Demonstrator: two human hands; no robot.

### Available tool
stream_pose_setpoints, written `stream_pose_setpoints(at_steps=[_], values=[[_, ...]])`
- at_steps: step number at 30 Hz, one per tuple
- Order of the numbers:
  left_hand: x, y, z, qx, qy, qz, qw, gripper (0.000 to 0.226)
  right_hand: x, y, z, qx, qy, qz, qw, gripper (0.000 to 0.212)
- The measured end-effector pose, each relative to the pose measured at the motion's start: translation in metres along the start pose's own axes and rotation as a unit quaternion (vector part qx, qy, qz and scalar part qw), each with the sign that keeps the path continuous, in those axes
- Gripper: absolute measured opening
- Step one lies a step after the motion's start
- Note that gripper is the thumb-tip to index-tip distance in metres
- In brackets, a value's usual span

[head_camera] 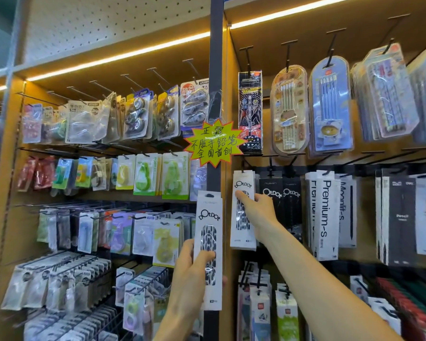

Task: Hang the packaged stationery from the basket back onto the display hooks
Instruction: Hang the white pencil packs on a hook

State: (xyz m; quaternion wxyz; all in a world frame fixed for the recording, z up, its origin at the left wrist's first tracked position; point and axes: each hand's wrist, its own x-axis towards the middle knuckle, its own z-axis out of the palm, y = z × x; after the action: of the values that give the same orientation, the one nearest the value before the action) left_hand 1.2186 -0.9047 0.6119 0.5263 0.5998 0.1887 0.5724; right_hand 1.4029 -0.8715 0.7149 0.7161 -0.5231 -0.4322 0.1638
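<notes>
My left hand (pixel 192 269) holds a tall white "DotDot" pack (pixel 209 225) with a black spotted window upright, in front of the dark shelf post. My right hand (pixel 257 209) reaches to the right bay and pinches an identical white DotDot pack (pixel 241 232) that hangs on a black display hook (pixel 242 166); thumb on its front, fingers behind its right edge. Black DotDot packs (pixel 280 193) hang just to the right. The basket is out of sight.
A dark upright post (pixel 215 70) splits two bays. Correction-tape packs (pixel 138 114) crowd the left bay's hooks. Pencil packs (pixel 289 109) hang above my right hand, white "Premium-S" boxes (pixel 326 215) to its right. A yellow starburst sign (pixel 213 143) juts from the post.
</notes>
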Motion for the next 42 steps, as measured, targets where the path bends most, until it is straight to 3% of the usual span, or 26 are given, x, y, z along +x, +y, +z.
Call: stream_pose_setpoints(at_steps=[6,11,13,15,17,21,25,27,33,42], values=[[0.001,0.003,0.008,0.001,-0.032,-0.007,0.999,0.018,0.007,0.012,-0.005,-0.077,0.047,0.041,0.995,0.041],[0.009,-0.01,0.017,0.013,-0.063,-0.008,0.998,0.024,-0.039,0.018,-0.022,-0.239,0.114,-0.074,0.962,0.048],[0.016,-0.013,0.024,0.019,-0.069,-0.004,0.997,0.023,-0.069,0.019,-0.027,-0.177,0.12,-0.125,0.969,0.044],[0.022,-0.013,0.033,0.026,-0.08,0.006,0.996,0.022,-0.089,0.017,-0.028,-0.059,0.051,-0.123,0.989,0.035],[0.031,-0.012,0.044,0.042,-0.093,0.027,0.994,0.022,-0.089,0.016,-0.028,-0.025,0.0,-0.12,0.992,0.035],[0.049,-0.007,0.06,0.091,-0.054,0.075,0.992,0.028,-0.058,0.007,-0.025,-0.015,0.024,-0.153,0.988,0.038],[0.054,-0.001,0.068,0.25,-0.005,0.126,0.96,0.071,-0.034,-0.001,-0.021,-0.035,0.049,-0.161,0.985,0.036],[0.055,-0.001,0.07,0.297,-0.007,0.159,0.942,0.08,-0.027,-0.001,-0.018,-0.061,0.058,-0.165,0.983,0.037],[0.056,0.004,0.076,0.364,0.017,0.202,0.909,0.078,-0.023,0.001,-0.016,-0.096,0.066,-0.188,0.975,0.042],[0.064,0.004,0.08,0.394,0.014,0.2,0.897,0.08,-0.02,-0.012,-0.01,-0.116,0.073,-0.214,0.967,0.041]])
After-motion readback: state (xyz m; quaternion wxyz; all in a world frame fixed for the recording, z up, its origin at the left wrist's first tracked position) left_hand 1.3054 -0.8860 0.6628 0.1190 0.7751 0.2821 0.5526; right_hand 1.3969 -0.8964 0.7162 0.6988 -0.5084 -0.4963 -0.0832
